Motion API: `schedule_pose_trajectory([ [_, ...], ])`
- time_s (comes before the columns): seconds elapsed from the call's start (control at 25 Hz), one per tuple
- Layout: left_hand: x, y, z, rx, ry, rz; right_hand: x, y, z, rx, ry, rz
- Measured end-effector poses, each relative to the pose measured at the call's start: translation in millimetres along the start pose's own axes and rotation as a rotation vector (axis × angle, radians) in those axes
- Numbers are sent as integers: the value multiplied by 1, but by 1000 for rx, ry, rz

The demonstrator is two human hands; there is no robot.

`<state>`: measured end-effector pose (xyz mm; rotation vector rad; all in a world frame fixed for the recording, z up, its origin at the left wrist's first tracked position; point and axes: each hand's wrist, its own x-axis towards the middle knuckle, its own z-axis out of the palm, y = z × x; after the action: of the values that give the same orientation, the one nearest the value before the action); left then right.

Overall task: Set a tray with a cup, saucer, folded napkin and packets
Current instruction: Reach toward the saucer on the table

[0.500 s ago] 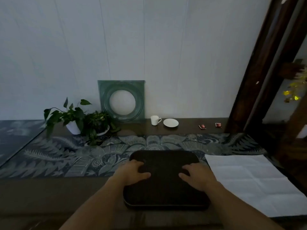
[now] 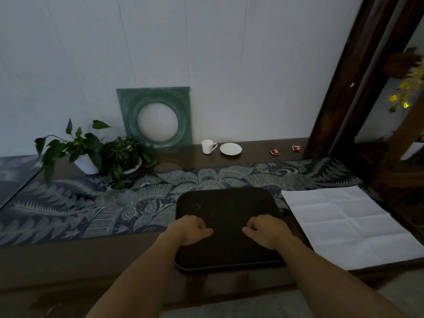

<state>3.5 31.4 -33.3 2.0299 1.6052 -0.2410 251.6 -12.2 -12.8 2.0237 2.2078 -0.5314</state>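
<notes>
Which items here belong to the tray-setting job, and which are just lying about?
Part of the job:
- dark tray, both hands on it
- white cup
- white saucer
- unfolded white napkin
- two red packets

Just lying about:
- two potted plants
- green square frame leaning on the wall
- patterned table runner

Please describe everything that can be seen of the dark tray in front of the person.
The tray is dark, almost black, rectangular with rounded corners and a low raised rim. It looks like matte plastic, though the dim light makes this uncertain. It lies flat, partly on the patterned cloth and partly on the brown table. Nothing is set on it yet. The left hand and the right hand are over its near half, fingers curled.
</notes>
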Motion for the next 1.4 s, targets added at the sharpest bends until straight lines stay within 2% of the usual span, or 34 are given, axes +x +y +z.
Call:
schedule_pose_trajectory([
  [0.32, 106, 21, -17, -37, -78, -62, 105, 43, -9, 20, -154, -11],
  [0.72, 251, 64, -69, -68, -68, -100, 262, 131, -57, -14, -169, -127],
  [1.16, 400, 51, -107, 19, -155, -67, 399, 164, -65, -15, -262, -103],
  [1.4, 491, 34, -144, 72, -138, -39, 480, 179, -73, -7, -209, -36],
])
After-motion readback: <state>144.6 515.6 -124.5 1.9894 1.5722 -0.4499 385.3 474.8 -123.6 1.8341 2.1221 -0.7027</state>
